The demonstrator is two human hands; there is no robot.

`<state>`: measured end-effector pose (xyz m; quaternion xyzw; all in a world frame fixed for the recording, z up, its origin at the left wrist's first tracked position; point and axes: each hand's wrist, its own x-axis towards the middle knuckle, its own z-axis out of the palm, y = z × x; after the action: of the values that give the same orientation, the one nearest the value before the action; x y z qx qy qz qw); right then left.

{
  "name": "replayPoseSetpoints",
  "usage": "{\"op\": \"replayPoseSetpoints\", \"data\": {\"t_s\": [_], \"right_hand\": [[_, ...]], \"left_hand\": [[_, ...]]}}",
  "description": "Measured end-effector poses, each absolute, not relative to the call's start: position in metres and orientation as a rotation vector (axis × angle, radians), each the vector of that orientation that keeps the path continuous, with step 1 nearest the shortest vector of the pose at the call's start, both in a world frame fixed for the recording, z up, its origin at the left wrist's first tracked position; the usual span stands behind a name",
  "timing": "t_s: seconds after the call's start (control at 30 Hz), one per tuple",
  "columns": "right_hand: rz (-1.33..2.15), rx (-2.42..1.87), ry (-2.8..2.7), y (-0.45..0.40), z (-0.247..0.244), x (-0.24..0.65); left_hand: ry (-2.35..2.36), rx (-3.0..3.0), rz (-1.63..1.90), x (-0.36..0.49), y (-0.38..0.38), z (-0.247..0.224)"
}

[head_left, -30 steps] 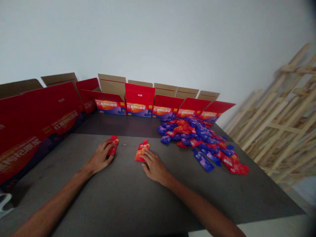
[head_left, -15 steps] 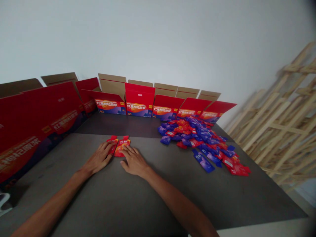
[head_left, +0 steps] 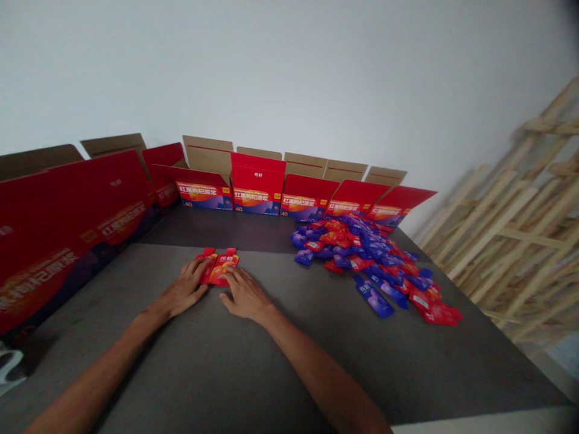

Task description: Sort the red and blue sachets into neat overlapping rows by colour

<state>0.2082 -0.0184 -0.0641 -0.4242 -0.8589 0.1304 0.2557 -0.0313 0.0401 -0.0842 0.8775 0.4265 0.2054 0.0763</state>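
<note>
Two red pouches lie side by side on the grey table (head_left: 199, 349), their narrow necks pointing away from me. The left pouch (head_left: 208, 271) is partly covered by the fingers of my left hand (head_left: 184, 289), which rests flat with the thumb apart. On the right pouch (head_left: 224, 265) lie the fingertips of my right hand (head_left: 244, 294), also flat and spread. Neither hand grips anything. To the right is a heap of red and blue pouches (head_left: 357, 247), with a single blue pouch (head_left: 374, 297) at its near edge.
A row of open red cartons (head_left: 257, 196) stands along the back by the wall. More large red cartons (head_left: 81, 229) line the left side. A white object (head_left: 11, 371) sits at the lower left edge. Wooden slats (head_left: 511, 235) lean beyond the table's right edge.
Both hands remain almost where they were, on the two red pouches. The left pouch's lower part shows slightly more beside my left hand. The view has shifted a little.
</note>
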Motion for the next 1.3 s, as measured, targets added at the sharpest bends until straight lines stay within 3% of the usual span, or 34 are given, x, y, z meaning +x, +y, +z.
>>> {"op": "replayPoseSetpoints", "data": {"t_s": [0.67, 0.9, 1.03, 1.3], "right_hand": [[0.335, -1.092, -2.312, -0.009, -0.062, 0.221], [-0.062, -1.753, -1.768, 0.035, -0.024, 0.341], [-0.063, -1.929, -1.788, 0.035, -0.025, 0.399], [-0.111, -2.084, -1.798, 0.026, -0.05, 0.4]], "left_hand": [[1.282, 2.733, 0.503, -0.024, 0.031, -0.077], [1.284, 2.784, 0.439, -0.021, 0.03, -0.072], [1.293, 2.776, 0.42, -0.02, 0.031, -0.073], [1.275, 2.785, 0.405, -0.022, 0.035, -0.077]]}}
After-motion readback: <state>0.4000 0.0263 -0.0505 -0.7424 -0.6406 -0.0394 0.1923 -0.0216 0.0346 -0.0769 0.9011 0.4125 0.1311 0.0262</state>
